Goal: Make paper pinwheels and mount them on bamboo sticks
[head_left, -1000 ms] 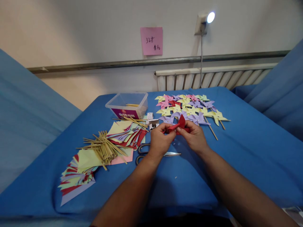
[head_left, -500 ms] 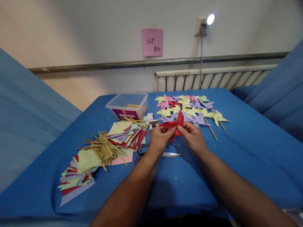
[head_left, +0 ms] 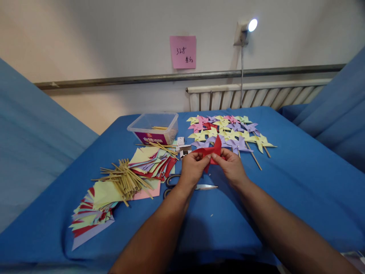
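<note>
Between both hands, above the middle of the table, is a red paper pinwheel [head_left: 217, 144] with one blade pointing up. My left hand [head_left: 192, 167] pinches its left side, thumb near the centre. From the other side my right hand [head_left: 230, 164] grips it, with its thumb also at the centre, so the middle of the pinwheel is mostly covered. Below the hands lie scissors [head_left: 205, 187], their handles partly behind my left forearm. Just left of my left hand stand small white boxes [head_left: 184, 148]; one is open with dark bits inside.
Rows of finished pinwheels [head_left: 228, 134] on sticks lie at the back right. A clear plastic tub [head_left: 154, 123] holds sticks at the back left. Bamboo sticks [head_left: 127, 177] and fanned coloured paper [head_left: 92, 213] cover the left side of the blue tablecloth [head_left: 299, 182].
Both thumbs have drawn closer together over the pinwheel's centre, my right hand shifting slightly left. The pinwheel stays in both hands.
</note>
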